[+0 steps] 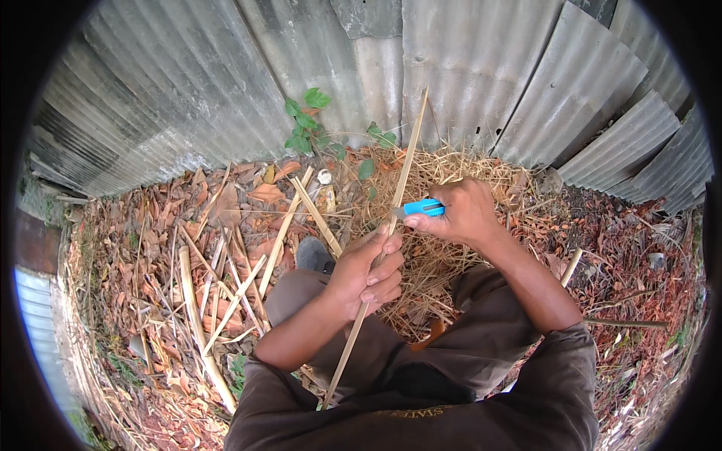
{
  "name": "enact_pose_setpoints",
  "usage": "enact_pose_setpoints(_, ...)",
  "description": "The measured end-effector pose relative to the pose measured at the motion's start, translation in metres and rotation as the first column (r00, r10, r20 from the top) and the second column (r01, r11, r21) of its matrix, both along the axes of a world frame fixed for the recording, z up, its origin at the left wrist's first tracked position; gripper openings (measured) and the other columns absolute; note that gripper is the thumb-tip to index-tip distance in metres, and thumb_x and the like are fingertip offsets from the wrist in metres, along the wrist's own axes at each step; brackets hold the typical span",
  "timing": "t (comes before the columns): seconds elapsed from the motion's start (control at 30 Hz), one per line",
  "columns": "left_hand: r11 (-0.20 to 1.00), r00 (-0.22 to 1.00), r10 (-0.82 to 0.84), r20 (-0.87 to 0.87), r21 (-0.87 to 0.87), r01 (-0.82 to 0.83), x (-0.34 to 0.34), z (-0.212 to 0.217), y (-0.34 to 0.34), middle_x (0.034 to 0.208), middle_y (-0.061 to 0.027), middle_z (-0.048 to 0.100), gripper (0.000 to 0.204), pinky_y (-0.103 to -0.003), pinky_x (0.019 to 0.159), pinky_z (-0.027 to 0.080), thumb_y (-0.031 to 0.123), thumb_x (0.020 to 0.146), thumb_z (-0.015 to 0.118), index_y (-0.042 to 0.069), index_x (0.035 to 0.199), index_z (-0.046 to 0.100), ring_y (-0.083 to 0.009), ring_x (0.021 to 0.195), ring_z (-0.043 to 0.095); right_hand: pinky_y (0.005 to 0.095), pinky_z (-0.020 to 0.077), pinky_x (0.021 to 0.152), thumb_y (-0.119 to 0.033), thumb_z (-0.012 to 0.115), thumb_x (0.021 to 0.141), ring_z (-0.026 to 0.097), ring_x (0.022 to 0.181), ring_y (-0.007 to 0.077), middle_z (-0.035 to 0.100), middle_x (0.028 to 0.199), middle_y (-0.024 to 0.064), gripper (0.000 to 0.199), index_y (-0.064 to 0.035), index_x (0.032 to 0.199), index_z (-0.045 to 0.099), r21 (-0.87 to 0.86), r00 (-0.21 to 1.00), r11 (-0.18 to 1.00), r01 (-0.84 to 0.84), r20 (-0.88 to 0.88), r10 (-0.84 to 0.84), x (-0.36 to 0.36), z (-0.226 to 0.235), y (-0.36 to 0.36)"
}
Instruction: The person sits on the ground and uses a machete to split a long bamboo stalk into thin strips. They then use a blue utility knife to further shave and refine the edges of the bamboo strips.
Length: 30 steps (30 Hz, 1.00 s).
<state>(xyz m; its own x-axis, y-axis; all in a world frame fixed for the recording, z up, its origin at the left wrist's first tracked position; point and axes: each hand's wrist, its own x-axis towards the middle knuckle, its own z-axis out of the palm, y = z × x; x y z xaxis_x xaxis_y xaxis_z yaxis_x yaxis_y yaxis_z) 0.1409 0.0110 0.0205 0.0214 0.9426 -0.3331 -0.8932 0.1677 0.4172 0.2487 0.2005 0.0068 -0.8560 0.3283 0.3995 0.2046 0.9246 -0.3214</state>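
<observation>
A long, thin bamboo strip (410, 154) runs slantwise from near my lap up toward the metal wall. My left hand (370, 272) is wrapped around its middle. In my right hand (465, 214) is a blue utility knife (423, 207), gripped by its handle. The knife's short blade rests against the strip just above my left hand. Pale shavings (432, 255) are heaped on the ground beneath my hands, between my bent legs.
A corrugated metal fence (323, 68) stands ahead. Several cut bamboo pieces (197, 316) lie over dry leaves (162, 248) on the left. Another stick (571, 267) pokes up beside my right arm. A green plant (302, 124) grows at the fence's foot.
</observation>
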Motion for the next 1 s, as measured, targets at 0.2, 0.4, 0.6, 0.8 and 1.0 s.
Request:
enact_pose_setpoints(0.2,0.999,0.999,-0.049,0.023,-0.023,0.049,0.005,0.001,-0.002,0.049,0.0049,0.030,0.031,-0.022,0.034,0.024,0.039,0.102,0.032,0.014,0.086,0.039,-0.0076,0.030,0.026,0.0436,0.0466,0.047,-0.078,0.054,0.071,0.059,0.046,0.0316,0.053,0.045,0.0123,0.072,-0.0076,0.057,0.066,-0.009,0.932,0.934,0.357,0.071,-0.355,-0.012,0.003,0.056)
enact_pose_setpoints(0.4,0.999,0.999,-0.038,0.030,-0.029,0.039,0.003,-0.001,-0.003,0.047,0.0048,0.031,0.032,-0.022,0.032,0.023,0.036,0.103,0.026,0.013,0.085,0.039,-0.0072,0.029,0.027,0.0434,0.0443,0.047,-0.075,0.052,0.076,0.056,0.044,0.0319,0.051,0.044,0.0132,0.071,-0.0063,0.062,0.067,-0.101,0.987,0.985,0.143,0.094,-0.134,-0.005,0.000,0.009)
enact_pose_setpoints(0.6,0.986,0.984,-0.161,-0.077,-0.046,0.158,0.016,0.005,-0.012,0.047,0.0044,0.031,0.032,-0.023,0.033,0.026,0.036,0.103,0.027,0.012,0.084,0.038,-0.0080,0.029,0.028,0.0461,0.0472,0.058,-0.083,0.038,0.076,0.062,0.060,0.0347,0.058,0.054,0.0171,0.087,-0.0020,0.061,0.066,-0.157,0.830,0.817,0.555,0.164,-0.533,-0.009,-0.002,0.103)
enact_pose_setpoints(0.8,0.989,0.970,-0.144,-0.197,-0.063,0.134,0.021,0.002,-0.008,0.048,0.0036,0.032,0.033,-0.023,0.033,0.025,0.036,0.103,0.029,0.011,0.084,0.038,-0.0091,0.030,0.029,0.0471,0.0476,0.068,-0.084,0.032,0.077,0.063,0.069,0.0360,0.061,0.063,0.0214,0.091,0.0000,0.066,0.065,-0.319,0.657,0.590,0.742,0.172,-0.734,0.023,-0.026,0.162)
enact_pose_setpoints(1.0,0.997,0.922,0.036,-0.385,-0.053,-0.061,0.003,0.002,0.000,0.052,0.0037,0.033,0.031,-0.023,0.035,0.026,0.036,0.103,0.031,0.010,0.090,0.041,-0.0076,0.033,0.030,0.0442,0.0474,0.057,-0.078,0.049,0.076,0.060,0.054,0.0313,0.055,0.050,0.0137,0.077,-0.0037,0.064,0.067,-0.264,0.916,0.889,0.374,0.257,-0.309,0.007,0.017,0.039)
